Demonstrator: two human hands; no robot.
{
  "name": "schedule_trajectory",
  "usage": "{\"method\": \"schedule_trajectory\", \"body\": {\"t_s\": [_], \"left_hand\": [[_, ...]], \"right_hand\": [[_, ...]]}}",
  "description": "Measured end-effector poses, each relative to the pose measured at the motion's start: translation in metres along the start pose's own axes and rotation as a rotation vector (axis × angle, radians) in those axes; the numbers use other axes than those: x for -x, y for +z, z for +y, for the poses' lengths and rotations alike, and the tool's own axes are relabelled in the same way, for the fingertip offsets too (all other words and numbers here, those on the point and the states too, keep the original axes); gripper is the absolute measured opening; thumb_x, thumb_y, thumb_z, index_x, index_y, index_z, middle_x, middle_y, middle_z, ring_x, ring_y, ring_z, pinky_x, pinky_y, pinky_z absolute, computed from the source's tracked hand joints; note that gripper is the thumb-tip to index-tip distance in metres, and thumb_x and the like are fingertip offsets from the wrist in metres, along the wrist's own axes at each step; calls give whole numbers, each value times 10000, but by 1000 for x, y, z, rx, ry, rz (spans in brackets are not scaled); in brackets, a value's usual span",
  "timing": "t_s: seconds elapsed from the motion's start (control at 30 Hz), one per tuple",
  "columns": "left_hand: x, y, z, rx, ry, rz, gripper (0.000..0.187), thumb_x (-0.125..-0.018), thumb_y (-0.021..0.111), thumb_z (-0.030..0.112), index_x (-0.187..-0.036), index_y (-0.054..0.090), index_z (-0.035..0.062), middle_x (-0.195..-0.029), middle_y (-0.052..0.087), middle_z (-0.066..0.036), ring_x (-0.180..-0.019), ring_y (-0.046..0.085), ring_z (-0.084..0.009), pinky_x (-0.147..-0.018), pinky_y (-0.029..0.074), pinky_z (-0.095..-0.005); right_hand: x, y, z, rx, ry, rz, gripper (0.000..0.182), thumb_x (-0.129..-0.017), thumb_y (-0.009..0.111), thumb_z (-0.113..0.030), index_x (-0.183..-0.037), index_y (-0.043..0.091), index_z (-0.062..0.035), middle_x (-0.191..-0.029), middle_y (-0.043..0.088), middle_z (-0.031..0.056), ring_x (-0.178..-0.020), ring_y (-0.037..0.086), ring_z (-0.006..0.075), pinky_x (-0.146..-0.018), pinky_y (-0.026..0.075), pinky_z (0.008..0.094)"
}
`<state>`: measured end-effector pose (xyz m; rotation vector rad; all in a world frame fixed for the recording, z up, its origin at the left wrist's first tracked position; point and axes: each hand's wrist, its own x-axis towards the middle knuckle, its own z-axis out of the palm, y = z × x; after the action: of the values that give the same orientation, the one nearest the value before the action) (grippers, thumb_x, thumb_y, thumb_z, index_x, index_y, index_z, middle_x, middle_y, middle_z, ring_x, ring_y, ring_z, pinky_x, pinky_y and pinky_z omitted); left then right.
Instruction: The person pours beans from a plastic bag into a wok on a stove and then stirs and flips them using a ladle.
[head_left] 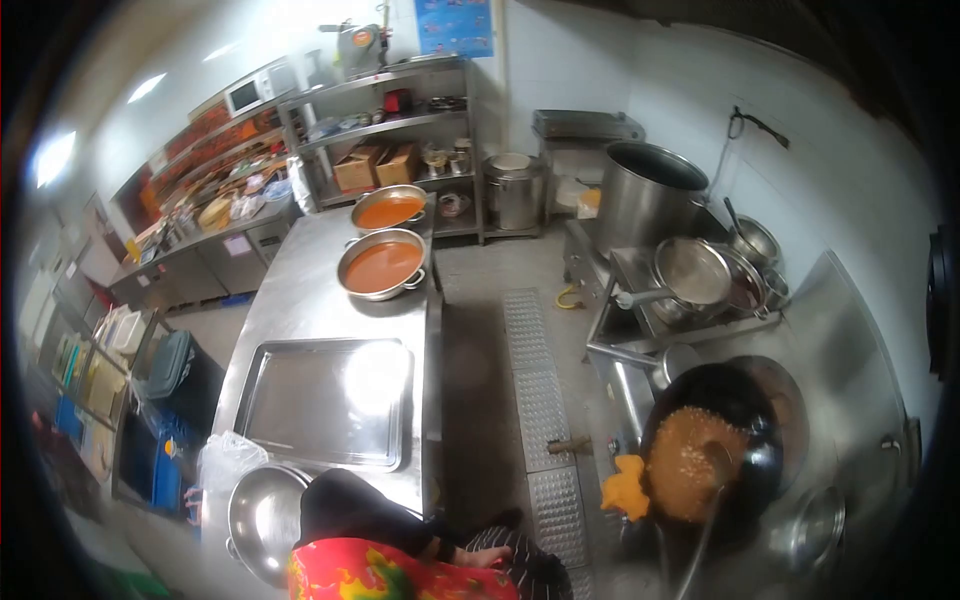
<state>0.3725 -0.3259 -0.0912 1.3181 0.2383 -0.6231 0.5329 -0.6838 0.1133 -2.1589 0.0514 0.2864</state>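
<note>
Stir the wok point(715, 455) of orange food on the stove steadily with the ladle point(712, 500), scraping its base; one hand point(478, 556) shows low down, fingers' state unclear, other unseen.

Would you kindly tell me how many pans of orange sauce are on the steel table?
2: the nearer pan sits mid-table, the farther pan just behind it at the table's far end. None seem hidden.

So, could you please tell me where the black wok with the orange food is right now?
In the head view, the black wok sits lower right on the stove, beside an orange cloth and below the strainer pan.
</note>
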Motion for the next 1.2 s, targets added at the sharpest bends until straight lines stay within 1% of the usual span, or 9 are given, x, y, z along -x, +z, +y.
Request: {"method": "schedule_trajectory", "body": {"t_s": [0.03, 0.23, 0.3, 0.43, 0.6, 0.73, 0.97, 1.1, 1.2], "left_hand": [[-1, -1, -1, -4, 10, -1, 716, -762, 766, 384, -1296, 478, 4, -1160, 521, -100, -1105, 474, -194, -951, 365, -353], [-9, -16, -38, -11, 119, -19, 778, -746, 777, 433, -1306, 474, -14, -1215, 526, -120, -1163, 474, -211, -1003, 350, -366], [-10, -26, -44, -19, 162, -13, 799, -741, 781, 450, -1309, 473, -20, -1233, 528, -127, -1182, 475, -216, -1021, 345, -370], [-8, -37, -56, -31, 214, -12, 842, -731, 788, 483, -1315, 470, -32, -1269, 531, -140, -1221, 475, -227, -1055, 334, -378], [-8, -31, -29, -39, 71, 20, 931, -640, 831, 529, -1302, 488, -29, -1259, 537, -159, -1212, 485, -237, -1052, 339, -382], [-13, -45, -45, -143, 119, -16, 916, -639, 834, 501, -1295, 485, -34, -1243, 548, -144, -1185, 502, -232, -1035, 349, -378], [-9, -49, -63, -50, 121, 15, 856, -681, 830, 475, -1303, 490, -5, -1210, 592, -141, -1136, 548, -215, -1020, 387, -374], [-27, -67, -62, -50, 98, 12, 818, -721, 814, 459, -1315, 486, 2, -1201, 603, -145, -1118, 565, -217, -1018, 397, -375], [-52, -68, -41, -53, 1, 15, 817, -724, 812, 457, -1319, 483, 3, -1205, 600, -143, -1123, 562, -219, -1021, 394, -375]], "right_hand": [[5, -6, 9, 200, -212, 70, 385, -937, 582, -77, -1313, 578, 5, -602, 466, 14, -497, 435, 100, -441, 368, 294], [28, -60, 2, 261, -53, -72, 462, -924, 640, -121, -1371, 554, -44, -793, 590, 65, -694, 505, 129, -638, 466, 305], [34, -67, -9, 321, 131, -123, 477, -865, 647, -207, -1303, 581, -33, -861, 678, 228, -734, 658, 393, -672, 525, 459], [35, -51, -29, 472, 181, -96, 498, -854, 648, -216, -1315, 575, -44, -859, 684, 227, -741, 660, 399, -696, 528, 466], [3, -2, 23, 614, -199, 63, 438, -933, 569, -176, -1352, 538, -50, -952, 665, 244, -741, 677, 393, -641, 548, 466], [-25, 11, 10, 685, -199, 83, 489, -937, 571, -185, -1374, 481, 15, -915, 643, 329, -595, 657, 399, -516, 537, 454], [-71, 17, 11, 781, -170, 130, 501, -942, 547, -178, -1389, 455, 29, -988, 643, 322, -637, 668, 419, -547, 546, 479], [-91, 31, 48, 639, -256, 257, 491, -950, 534, -159, -1384, 436, 49, -850, 641, 264, -581, 647, 378, -530, 530, 493], [-89, 26, 30, 302, -55, 184, 425, -965, 529, -125, -1359, 458, 17, -714, 630, 167, -579, 644, 280, -529, 514, 463]]}}
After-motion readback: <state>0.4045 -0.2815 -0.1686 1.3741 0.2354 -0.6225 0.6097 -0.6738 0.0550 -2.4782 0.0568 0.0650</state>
